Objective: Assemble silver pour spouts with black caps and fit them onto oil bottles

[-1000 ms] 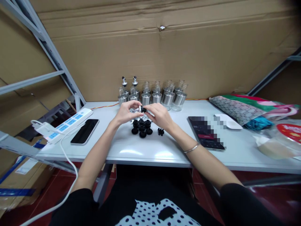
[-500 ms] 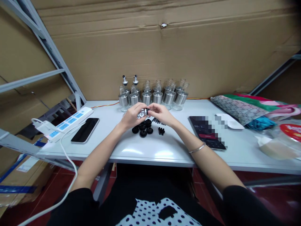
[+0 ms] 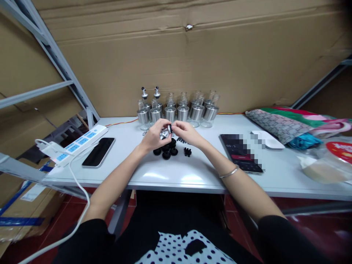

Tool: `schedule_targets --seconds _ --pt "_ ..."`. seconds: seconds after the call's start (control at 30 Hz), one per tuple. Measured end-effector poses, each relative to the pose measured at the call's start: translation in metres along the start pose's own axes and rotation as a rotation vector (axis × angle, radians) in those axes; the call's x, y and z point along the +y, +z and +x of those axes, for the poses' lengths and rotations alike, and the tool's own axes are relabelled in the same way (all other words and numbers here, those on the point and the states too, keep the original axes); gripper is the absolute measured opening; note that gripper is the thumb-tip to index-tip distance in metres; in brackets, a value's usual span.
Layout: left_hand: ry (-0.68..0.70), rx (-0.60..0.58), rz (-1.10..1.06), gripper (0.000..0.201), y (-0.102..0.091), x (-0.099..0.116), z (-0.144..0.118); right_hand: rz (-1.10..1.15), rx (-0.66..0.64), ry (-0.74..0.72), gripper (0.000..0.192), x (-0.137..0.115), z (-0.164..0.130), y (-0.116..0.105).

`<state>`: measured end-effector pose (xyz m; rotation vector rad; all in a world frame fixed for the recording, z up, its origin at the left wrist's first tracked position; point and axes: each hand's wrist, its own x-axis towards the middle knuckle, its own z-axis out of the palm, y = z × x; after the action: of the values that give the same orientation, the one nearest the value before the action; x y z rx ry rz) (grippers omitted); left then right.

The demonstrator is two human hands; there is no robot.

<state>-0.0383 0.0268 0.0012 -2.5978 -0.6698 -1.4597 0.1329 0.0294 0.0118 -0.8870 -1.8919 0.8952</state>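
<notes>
My left hand (image 3: 154, 137) is closed around a silver pourer spout (image 3: 169, 129) with a dark end, held just above the table. From the other side, the fingertips of my right hand (image 3: 187, 132) pinch that dark end; they partly hide it. Black round stoppers (image 3: 166, 155) lie in a heap below my hands. More silver spout pieces (image 3: 164, 135) show behind my left fingers. To the right of the heap are small black caps (image 3: 187, 151) and a row of short black tubes (image 3: 181, 140).
Glass bottles with steel sleeves (image 3: 170, 113) line the back; two carry pourers (image 3: 157, 93). A power strip (image 3: 82, 141) and a phone (image 3: 98, 152) lie left. Another phone (image 3: 242, 153), a white object (image 3: 271, 141), a patterned bag (image 3: 277, 124) and a tape roll (image 3: 324, 168) lie right.
My hands stay together on the pourer spout, and it has turned a little so its dark end shows more upright. The whole view has shifted slightly.
</notes>
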Motion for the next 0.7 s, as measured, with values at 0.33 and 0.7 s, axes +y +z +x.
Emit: schedule_targets --seconds 0.33,0.7 --pt "-0.106 -0.017 -0.055 0.025 -0.008 -0.002 0.004 -0.254 -0.043 -0.098 0.020 -0.010 -0.004 0.000" --pt "-0.408 -0.123 -0.301 0.028 -0.019 -0.010 0.007 -0.349 -0.001 -0.223 0.016 -0.005 -0.003 0.001"
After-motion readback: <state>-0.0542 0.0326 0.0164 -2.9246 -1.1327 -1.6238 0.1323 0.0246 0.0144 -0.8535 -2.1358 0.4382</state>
